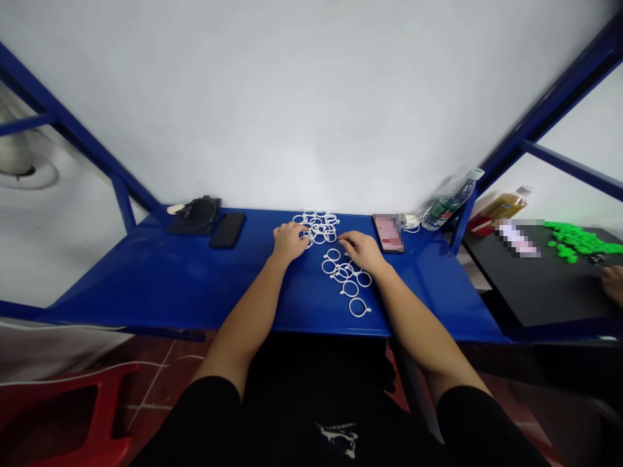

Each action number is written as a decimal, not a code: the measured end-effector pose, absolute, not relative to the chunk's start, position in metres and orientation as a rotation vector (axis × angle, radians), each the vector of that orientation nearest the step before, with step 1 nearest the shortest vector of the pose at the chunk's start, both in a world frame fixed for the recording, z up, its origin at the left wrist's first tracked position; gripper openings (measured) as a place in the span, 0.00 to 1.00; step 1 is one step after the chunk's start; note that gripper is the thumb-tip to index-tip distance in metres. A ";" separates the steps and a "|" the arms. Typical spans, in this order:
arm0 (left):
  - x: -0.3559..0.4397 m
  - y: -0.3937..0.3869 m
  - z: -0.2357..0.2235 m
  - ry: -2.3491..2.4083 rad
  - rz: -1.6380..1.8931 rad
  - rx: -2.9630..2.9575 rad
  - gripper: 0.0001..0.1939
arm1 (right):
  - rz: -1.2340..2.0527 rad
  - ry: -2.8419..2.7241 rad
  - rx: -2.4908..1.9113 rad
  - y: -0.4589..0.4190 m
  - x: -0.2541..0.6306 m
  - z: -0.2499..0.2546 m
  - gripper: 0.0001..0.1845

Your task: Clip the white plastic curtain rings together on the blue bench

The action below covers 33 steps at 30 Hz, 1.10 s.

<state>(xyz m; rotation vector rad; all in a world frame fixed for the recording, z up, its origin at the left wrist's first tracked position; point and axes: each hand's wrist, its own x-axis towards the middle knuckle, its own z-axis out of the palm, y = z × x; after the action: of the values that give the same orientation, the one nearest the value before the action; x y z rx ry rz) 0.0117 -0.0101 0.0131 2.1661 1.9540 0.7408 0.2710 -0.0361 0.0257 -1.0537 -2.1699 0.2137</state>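
Several thin white plastic rings, each with a small tab, lie in two groups on the blue table. My left hand (291,241) is at the left edge of the far ring group (318,235), its curled fingers around the edge of one white ring (307,244). To the right, my right hand (363,250) hovers over the top of the nearer ring group (350,288), with thumb and fingers pinched together. What sits in that pinch, if anything, is too small to make out. Part of the nearer group is hidden under my right hand.
On the blue table (160,279) are a dark phone (228,230), a black bag-like item (197,216), a lit phone (389,233), a white cable (412,222) and a water bottle (450,201). Green pieces (579,240) and another person's hand (613,282) are at the right.
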 end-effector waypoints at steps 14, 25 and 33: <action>0.019 -0.016 0.021 1.795 1.090 2.266 0.10 | 0.216 -2.147 -1.035 -0.040 0.268 0.027 0.13; 0.057 -0.038 0.013 1.175 1.289 2.496 0.11 | 0.215 -2.092 -0.950 -0.042 0.261 0.021 0.13; 0.059 -0.039 0.015 1.179 1.303 2.461 0.12 | 0.249 -2.038 -0.984 -0.043 0.260 0.019 0.11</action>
<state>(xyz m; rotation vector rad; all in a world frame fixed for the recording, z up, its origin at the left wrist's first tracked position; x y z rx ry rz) 0.0591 -0.0391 0.0153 2.4615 1.1786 1.3030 0.2595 -0.0427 0.0193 -0.9840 -2.0382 0.2486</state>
